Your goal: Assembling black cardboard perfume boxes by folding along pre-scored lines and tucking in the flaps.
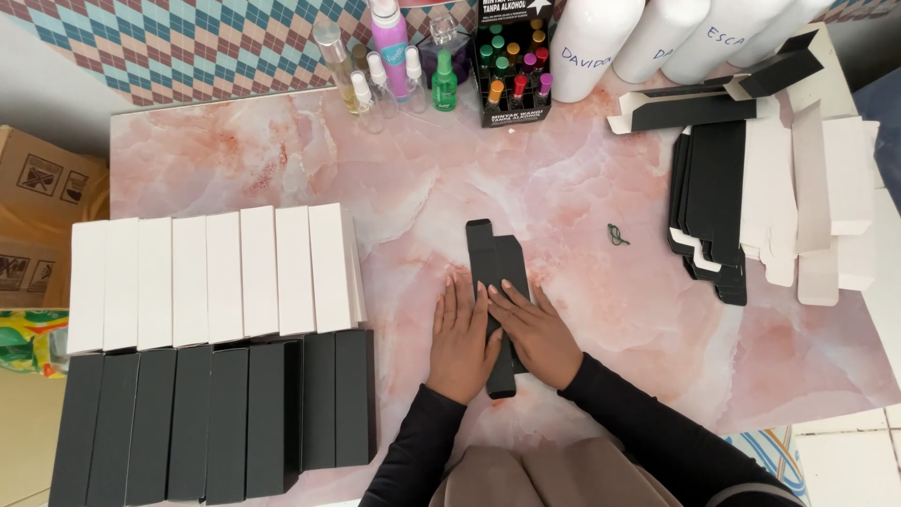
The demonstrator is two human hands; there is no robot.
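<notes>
My left hand (pixel 462 345) | my right hand (pixel 538 336) | fingers of both flat, pressing a flattened black carton (pixel 497 272) on the pink counter (pixel 582 188).

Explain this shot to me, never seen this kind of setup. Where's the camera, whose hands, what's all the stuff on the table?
There is no machine here. The single picture comes from a camera worn on a person's head, looking straight down at their own two bare hands over a pink marbled table.

The left hand and right hand both lie flat on a black flat carton in the middle, pressing it down; neither hand grips it.

To the left stand two neat rows: white boxes behind, black boxes in front. At the right lies a loose pile of unfolded black and white carton blanks. Along the far edge are small spray bottles, a black display box of little coloured bottles and large white bottles. A small dark loop, perhaps a band, lies by itself.
</notes>
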